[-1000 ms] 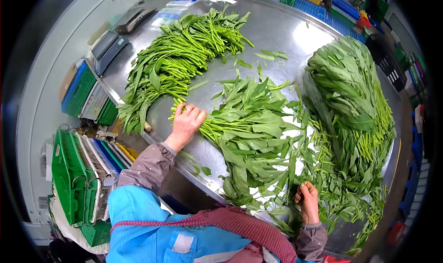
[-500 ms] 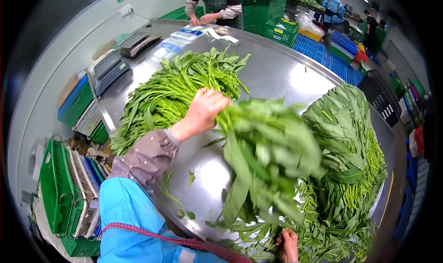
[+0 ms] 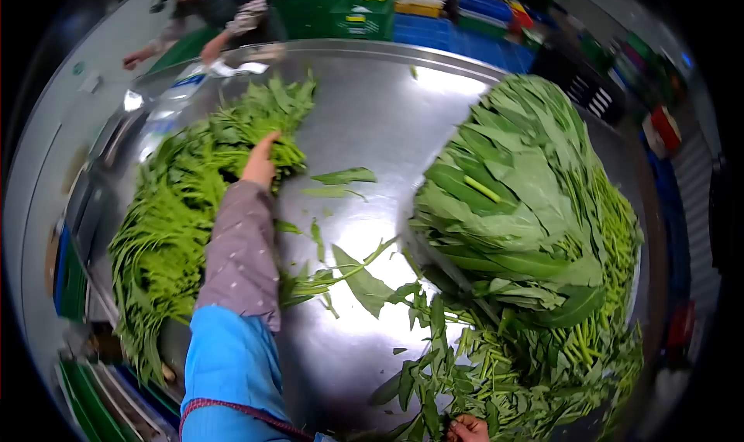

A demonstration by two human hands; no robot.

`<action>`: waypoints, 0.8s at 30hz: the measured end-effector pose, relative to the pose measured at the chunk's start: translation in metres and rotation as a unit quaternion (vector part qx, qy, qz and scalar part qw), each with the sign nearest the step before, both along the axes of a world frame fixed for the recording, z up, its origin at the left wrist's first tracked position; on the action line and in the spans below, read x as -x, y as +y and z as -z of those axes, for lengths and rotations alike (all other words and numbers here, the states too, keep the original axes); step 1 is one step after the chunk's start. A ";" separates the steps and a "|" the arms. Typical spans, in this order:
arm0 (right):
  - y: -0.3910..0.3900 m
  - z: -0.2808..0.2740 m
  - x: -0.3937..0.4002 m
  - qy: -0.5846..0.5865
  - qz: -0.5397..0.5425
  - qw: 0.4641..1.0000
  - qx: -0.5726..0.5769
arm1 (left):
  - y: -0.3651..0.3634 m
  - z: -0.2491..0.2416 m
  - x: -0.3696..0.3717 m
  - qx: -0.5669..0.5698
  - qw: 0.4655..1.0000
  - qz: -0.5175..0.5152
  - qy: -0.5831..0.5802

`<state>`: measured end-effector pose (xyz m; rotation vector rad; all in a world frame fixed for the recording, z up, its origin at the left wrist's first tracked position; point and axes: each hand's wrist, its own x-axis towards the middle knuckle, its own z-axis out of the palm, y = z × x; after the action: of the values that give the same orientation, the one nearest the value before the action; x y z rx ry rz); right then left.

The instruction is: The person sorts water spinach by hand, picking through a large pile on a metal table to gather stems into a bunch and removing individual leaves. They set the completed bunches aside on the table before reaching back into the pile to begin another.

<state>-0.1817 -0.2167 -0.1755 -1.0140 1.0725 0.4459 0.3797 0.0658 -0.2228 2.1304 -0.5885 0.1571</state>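
Observation:
My left hand [image 3: 260, 163] reaches to the top of the left pile of leafy greens [image 3: 174, 233], closed on a bunch of leafy greens [image 3: 285, 154] lying there; its fingers are partly hidden. Cut stems of this bunch point right, toward the bare metal. At the bottom edge, my right hand [image 3: 469, 429] is curled shut among loose stems and leaves [image 3: 504, 388]; what its fingers hold is hidden. A large heap of leafy greens [image 3: 519, 202] stands on the right, broad leaves on top and stems along its right side.
The steel table [image 3: 356, 132] carries scattered leaves [image 3: 345, 176] and a loose stemmed sprig [image 3: 341, 279]. Beyond its far edge stands another person [image 3: 221, 16]. Green crates [image 3: 364, 16] and blue crates [image 3: 484, 12] stand behind; a black crate [image 3: 577, 78] is at the right.
My left hand has carried the bunch from mid-table to the left pile. My right hand stays low among the loose greens. The view has swung right, and the other person's arms have spread.

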 end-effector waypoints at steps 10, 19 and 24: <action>0.001 0.025 0.021 -0.138 -0.037 0.990 0.008 | -0.037 -0.010 -0.013 0.354 0.881 -0.166 0.268; -0.039 -0.056 0.006 -0.270 -0.097 0.956 0.058 | -0.087 -0.071 0.168 0.076 0.994 0.024 0.069; -0.120 -0.099 -0.021 -0.335 -0.017 0.850 0.407 | -0.097 -0.086 0.301 0.167 0.941 0.067 0.286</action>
<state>-0.1605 -0.3367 -0.0769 -1.7674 0.5746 -0.3910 0.0788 -0.0313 -0.1372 1.6846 -0.3271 -0.4036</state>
